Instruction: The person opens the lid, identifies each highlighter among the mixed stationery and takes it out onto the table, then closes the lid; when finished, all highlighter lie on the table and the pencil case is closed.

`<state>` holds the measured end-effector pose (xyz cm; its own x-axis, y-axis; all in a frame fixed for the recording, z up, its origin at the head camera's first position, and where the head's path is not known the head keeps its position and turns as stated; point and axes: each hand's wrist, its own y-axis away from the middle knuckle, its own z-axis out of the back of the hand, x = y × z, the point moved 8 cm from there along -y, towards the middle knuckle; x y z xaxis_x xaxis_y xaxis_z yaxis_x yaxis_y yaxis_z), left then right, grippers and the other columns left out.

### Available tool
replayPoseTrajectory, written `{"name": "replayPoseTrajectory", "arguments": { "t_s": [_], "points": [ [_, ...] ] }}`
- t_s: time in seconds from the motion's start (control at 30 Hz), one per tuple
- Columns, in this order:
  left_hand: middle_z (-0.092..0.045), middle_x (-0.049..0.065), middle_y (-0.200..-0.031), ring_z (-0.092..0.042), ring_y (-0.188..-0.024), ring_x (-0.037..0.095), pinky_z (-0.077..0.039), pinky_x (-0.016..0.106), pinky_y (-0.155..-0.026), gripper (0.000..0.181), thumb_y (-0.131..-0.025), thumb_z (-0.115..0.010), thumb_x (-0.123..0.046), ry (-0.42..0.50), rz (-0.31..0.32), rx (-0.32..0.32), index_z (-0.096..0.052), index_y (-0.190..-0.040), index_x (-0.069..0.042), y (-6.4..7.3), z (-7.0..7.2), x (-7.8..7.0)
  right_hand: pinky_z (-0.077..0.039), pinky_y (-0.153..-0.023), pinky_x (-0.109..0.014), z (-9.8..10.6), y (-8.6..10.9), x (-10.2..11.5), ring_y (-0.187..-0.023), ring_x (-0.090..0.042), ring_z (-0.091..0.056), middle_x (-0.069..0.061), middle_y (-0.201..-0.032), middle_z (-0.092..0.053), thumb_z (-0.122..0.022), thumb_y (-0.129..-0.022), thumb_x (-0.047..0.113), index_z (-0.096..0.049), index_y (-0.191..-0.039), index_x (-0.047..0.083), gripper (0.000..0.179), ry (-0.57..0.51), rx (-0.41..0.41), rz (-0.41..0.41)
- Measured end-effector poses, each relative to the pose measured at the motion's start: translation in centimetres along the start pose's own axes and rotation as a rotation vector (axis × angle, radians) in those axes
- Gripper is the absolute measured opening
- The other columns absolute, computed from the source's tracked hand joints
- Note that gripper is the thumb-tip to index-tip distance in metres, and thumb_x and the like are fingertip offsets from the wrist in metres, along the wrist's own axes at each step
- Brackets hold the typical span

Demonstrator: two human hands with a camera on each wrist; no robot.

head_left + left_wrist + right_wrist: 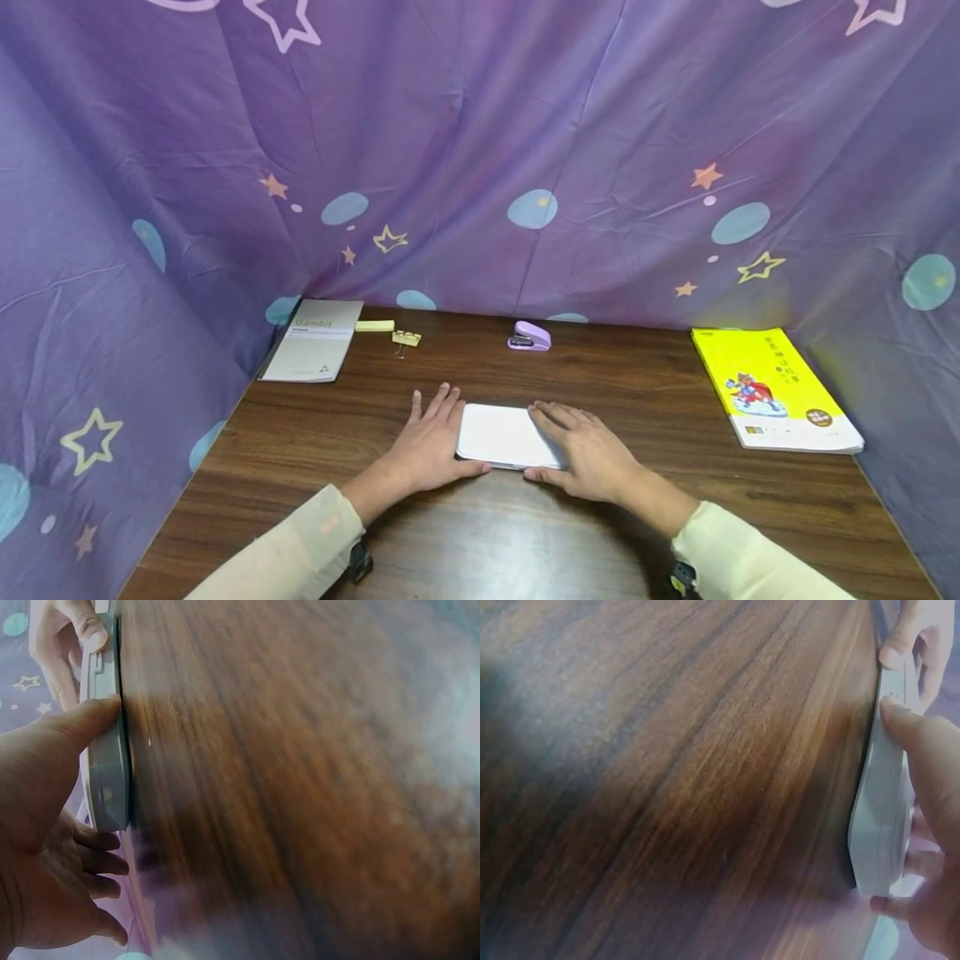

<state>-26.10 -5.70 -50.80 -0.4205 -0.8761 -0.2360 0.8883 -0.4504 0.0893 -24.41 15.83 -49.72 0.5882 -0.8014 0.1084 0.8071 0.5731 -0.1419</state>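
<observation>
A flat white case (510, 435) with rounded corners lies on the brown wooden table, between both hands. Its pale side wall with a small latch shows in the left wrist view. My left hand (429, 442) is at the case's left end. The left thumb touches the front side, while the other fingers stretch out straight past the end. At the right end, my right hand (592, 450) holds the case, thumb against the front side and fingers over the top toward the back edge. The right wrist view shows that thumb on the pale side wall (877, 825).
A grey-white notebook (311, 342) lies at the back left, beside a yellow strip-shaped block (375, 326) and a gold binder clip (407, 338). A purple stapler (530, 336) sits at the back middle. The yellow book (772, 387) is at the right. Purple curtains surround the table.
</observation>
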Motion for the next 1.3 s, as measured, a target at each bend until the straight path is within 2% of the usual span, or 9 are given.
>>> {"name": "replayPoseTrajectory", "arguments": {
  "t_s": [0.37,1.03,1.3],
  "points": [
    [-0.026,0.027,-0.18,-0.015,-0.173,0.042,-0.007,0.074,-0.138,0.116,-0.097,-0.066,-0.077,0.004,-0.007,0.009,-0.034,-0.168,0.008,-0.05,-0.11,-0.28,-0.055,-0.115,-0.07,0.34,-0.19,0.03,-0.142,-0.048,-0.063,-0.022,-0.164,-0.058,-0.077,-0.096,0.066,-0.051,-0.165,0.005,0.096,-0.032,0.005,0.039],
    [-0.021,0.028,-0.181,-0.011,-0.173,0.041,-0.001,0.07,-0.139,0.117,-0.098,-0.065,-0.078,0.0,0.016,0.048,-0.032,-0.17,0.008,-0.29,-0.38,-0.32,-0.054,-0.116,-0.069,0.38,-0.5,-0.01,-0.142,-0.051,-0.062,-0.023,-0.165,-0.056,-0.075,-0.098,0.065,-0.05,-0.165,0.004,0.095,-0.016,0.056,0.047],
    [-0.02,0.028,-0.181,-0.009,-0.173,0.04,-0.001,0.067,-0.14,0.118,-0.097,-0.067,-0.077,0.015,0.023,0.056,-0.03,-0.17,0.008,-0.39,-0.46,-0.2,-0.057,-0.113,-0.067,0.71,-0.71,-0.23,-0.14,-0.051,-0.064,-0.024,-0.164,-0.057,-0.072,-0.1,0.065,-0.05,-0.165,0.005,0.091,-0.056,0.085,0.043]
  ]
}}
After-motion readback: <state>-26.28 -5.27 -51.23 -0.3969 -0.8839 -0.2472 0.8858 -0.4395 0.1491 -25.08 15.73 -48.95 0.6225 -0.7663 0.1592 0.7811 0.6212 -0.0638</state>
